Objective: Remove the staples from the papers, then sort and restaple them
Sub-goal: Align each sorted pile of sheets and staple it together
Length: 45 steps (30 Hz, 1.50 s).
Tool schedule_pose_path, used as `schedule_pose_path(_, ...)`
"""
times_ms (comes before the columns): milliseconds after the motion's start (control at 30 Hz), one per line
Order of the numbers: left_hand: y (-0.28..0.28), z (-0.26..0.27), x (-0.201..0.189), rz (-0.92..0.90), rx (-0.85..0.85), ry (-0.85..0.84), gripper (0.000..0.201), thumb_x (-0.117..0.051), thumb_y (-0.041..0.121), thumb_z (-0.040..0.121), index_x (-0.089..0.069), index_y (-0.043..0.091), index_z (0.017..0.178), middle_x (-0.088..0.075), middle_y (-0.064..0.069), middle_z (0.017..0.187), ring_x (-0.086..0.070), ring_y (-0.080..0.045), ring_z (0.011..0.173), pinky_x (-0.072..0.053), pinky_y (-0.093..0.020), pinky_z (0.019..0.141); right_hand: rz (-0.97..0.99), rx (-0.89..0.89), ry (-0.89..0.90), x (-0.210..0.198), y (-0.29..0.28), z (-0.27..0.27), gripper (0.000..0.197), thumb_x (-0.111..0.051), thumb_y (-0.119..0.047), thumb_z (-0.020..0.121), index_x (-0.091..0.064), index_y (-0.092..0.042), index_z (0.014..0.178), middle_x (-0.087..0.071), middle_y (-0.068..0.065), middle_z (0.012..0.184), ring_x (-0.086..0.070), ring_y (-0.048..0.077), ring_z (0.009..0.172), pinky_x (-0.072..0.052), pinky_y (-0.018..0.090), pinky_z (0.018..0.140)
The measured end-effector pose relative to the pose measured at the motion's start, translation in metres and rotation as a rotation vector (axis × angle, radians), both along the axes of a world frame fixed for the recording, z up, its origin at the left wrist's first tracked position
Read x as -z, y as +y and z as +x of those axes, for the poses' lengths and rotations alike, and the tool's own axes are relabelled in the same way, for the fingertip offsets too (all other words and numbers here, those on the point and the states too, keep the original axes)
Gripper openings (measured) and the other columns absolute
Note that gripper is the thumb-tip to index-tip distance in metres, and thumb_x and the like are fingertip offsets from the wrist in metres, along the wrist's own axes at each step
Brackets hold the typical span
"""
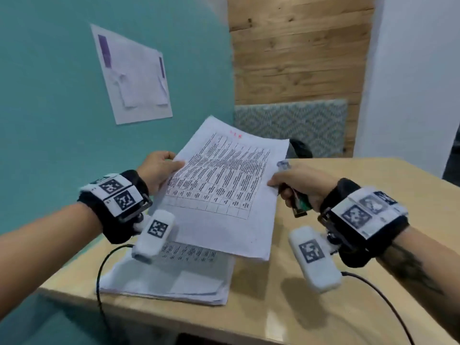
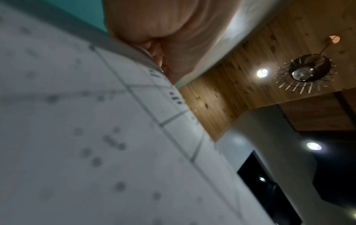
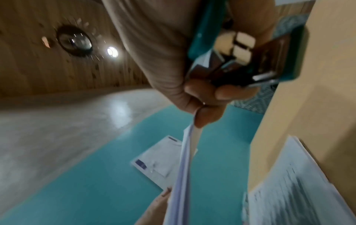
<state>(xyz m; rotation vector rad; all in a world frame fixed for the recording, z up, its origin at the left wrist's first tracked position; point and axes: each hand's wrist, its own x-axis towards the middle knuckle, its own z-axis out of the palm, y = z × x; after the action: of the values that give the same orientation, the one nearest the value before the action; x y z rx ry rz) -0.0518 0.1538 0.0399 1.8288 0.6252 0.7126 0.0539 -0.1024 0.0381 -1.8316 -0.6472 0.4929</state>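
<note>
Left hand (image 1: 156,170) grip pinches left edge of white printed table sheets (image 1: 224,185), thumb on top. Right hand (image 1: 296,185) grip pinches right edge of same sheets, remaining fingers curled round teal metal stapler (image 1: 300,204). Sheets held in air, tilted, above light wooden bench (image 1: 348,282). Second pile of white printed papers (image 1: 171,277) flat on bench, below held sheets, near bench's left edge.
</note>
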Motion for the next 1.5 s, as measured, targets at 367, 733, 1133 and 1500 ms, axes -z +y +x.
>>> schedule_pose_path(367,0.064,-0.028,0.061,0.127,-0.049,0.890,0.044,-0.060,0.018,0.089,-0.048,-0.008,0.122,-0.056,-0.027,0.111,-0.051,-0.029,0.078,-0.033,-0.028,0.056,-0.467,-0.145,-0.015,0.049,0.079,-0.022,0.027,-0.053,-0.005,0.090,-0.045,-0.010,0.065,-0.049,0.005,0.064,-0.047,0.015,0.054,-0.043,0.019,0.048)
schedule_pose_path(733,0.070,-0.033,0.079,0.332,0.006,1.008,0.040,-0.054,0.030,0.092,-0.056,0.000,0.119,-0.060,-0.014,0.118,-0.057,-0.025,0.096,-0.042,-0.025,0.073,-0.628,-0.179,0.016,0.050,0.095,-0.033,0.026,-0.046,-0.002,0.092,-0.053,0.003,0.067,-0.059,0.012,0.041,-0.057,0.019,0.035,-0.050,0.024,0.050)
schedule_pose_path(1133,0.078,-0.046,0.086,-0.095,0.038,0.947,0.032,-0.062,0.039,0.086,-0.049,0.010,0.085,-0.049,-0.003,0.074,-0.043,-0.017,0.065,-0.036,-0.025,0.060,-0.508,-0.143,0.136,0.053,0.070,-0.013,0.011,-0.054,-0.012,0.095,-0.043,-0.009,0.094,-0.062,0.010,0.048,-0.064,0.020,0.045,-0.056,0.030,0.049)
schedule_pose_path(1500,0.031,-0.015,0.086,0.120,0.117,1.021,0.067,-0.072,0.036,0.078,-0.050,-0.006,0.125,-0.057,-0.026,0.123,-0.058,-0.039,0.109,-0.048,-0.030,0.068,-0.503,-0.070,0.119,0.077,0.053,-0.005,0.037,-0.057,-0.018,0.092,-0.043,-0.010,0.058,-0.043,0.008,0.059,-0.041,0.020,0.048,-0.039,0.031,0.062)
